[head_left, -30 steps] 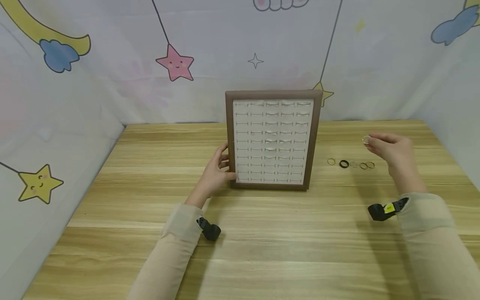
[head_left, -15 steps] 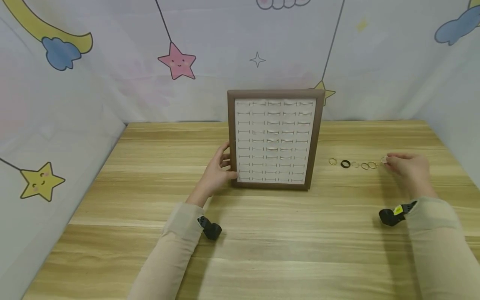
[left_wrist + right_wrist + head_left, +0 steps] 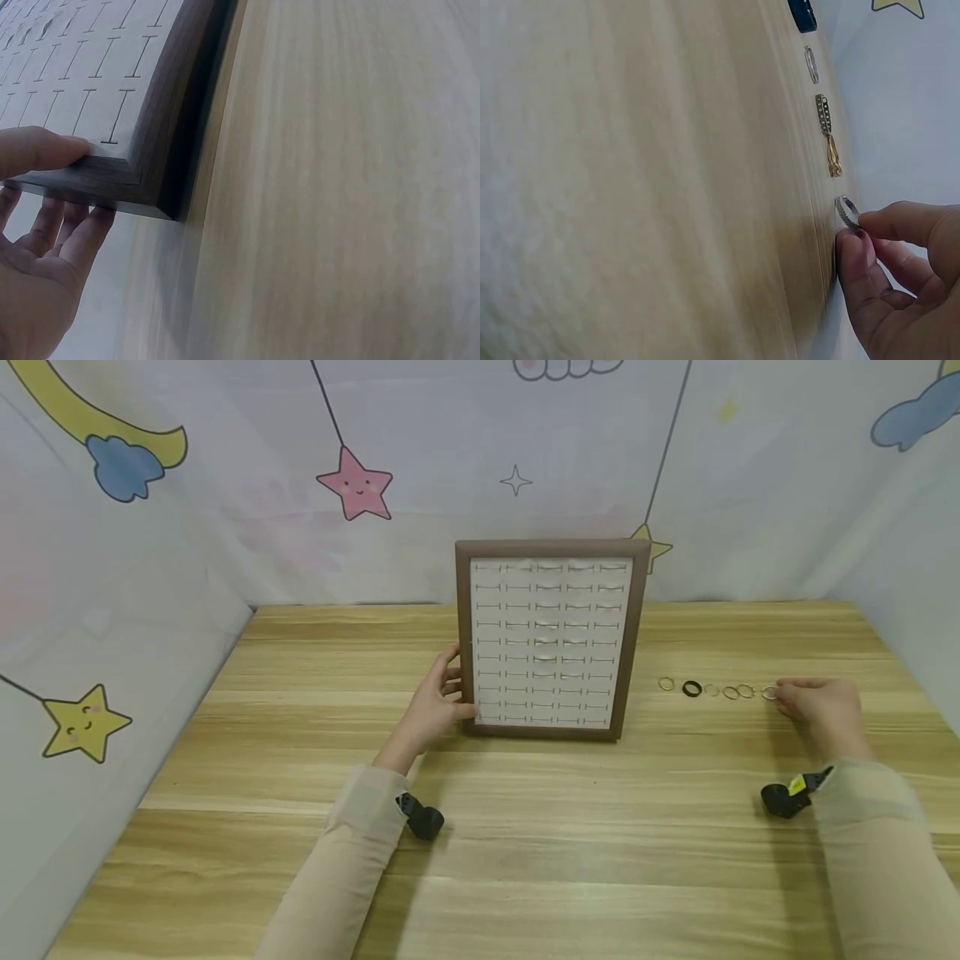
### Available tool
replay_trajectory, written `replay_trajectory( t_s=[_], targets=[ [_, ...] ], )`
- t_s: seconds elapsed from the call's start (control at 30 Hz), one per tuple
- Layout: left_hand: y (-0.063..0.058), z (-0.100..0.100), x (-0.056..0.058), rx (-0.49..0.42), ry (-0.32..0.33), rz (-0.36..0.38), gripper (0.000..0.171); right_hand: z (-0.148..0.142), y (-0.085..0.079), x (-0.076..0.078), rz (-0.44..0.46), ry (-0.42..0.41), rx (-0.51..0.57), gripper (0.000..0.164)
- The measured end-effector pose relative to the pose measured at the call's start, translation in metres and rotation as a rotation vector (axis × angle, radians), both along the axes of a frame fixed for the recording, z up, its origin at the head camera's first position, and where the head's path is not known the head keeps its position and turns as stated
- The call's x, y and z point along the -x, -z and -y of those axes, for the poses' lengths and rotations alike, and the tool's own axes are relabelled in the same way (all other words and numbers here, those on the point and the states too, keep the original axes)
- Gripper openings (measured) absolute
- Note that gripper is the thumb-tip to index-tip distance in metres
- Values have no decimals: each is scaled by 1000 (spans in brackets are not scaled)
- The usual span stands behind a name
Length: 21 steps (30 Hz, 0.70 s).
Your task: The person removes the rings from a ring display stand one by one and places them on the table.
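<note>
A brown-framed ring display board point(image 3: 551, 643) with rows of slits in its white face stands upright on the table. My left hand point(image 3: 431, 706) grips its lower left edge, thumb on the front and fingers behind, as the left wrist view also shows. At the right, my right hand point(image 3: 825, 714) pinches a silver ring point(image 3: 847, 213) between thumb and index finger, down at the tabletop. The ring is at the right end of a row holding two gold rings point(image 3: 738, 692) close together, a thin silver ring point(image 3: 811, 64), a black ring point(image 3: 692, 688) and another gold ring point(image 3: 667, 683).
The wood-grain table point(image 3: 525, 843) ends at a pale cloth backdrop point(image 3: 420, 560) printed with stars and clouds. Similar cloth point(image 3: 90, 627) rises along the left side. A small black camera sits on each wrist.
My right hand has moved right and down, bringing the silver ring from above the table to the end of the row. The left hand keeps its grip on the board.
</note>
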<state>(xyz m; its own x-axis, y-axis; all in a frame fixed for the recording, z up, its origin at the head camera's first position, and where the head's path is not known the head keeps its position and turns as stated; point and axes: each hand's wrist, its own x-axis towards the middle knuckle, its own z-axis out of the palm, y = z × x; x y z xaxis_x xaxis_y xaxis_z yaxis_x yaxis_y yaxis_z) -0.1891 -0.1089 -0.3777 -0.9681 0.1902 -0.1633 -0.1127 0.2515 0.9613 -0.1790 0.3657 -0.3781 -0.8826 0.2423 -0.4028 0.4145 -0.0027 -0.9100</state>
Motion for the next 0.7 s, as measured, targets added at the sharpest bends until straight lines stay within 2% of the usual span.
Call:
replay_trajectory(
  t_s=[0.23,0.43,0.53,0.6,0.63,0.7],
  targets=[
    [-1,0,-1,6,-6,-9,96,-1,0,1,27,-64,-208,45],
    [-2,0,-1,7,-5,-5,96,-1,2,1,12,-45,-255,43],
    [-1,1,-1,3,4,-3,95,-2,3,0,-12,-17,-289,28],
    [-1,1,-2,0,6,-2,94,-2,1,-1,8,7,-323,17],
    [0,1,-2,0,7,-1,94,-2,0,-2,20,14,-343,19],
    [0,1,-2,5,10,-8,93,-1,-5,-1,52,27,-385,38]
  ],
)
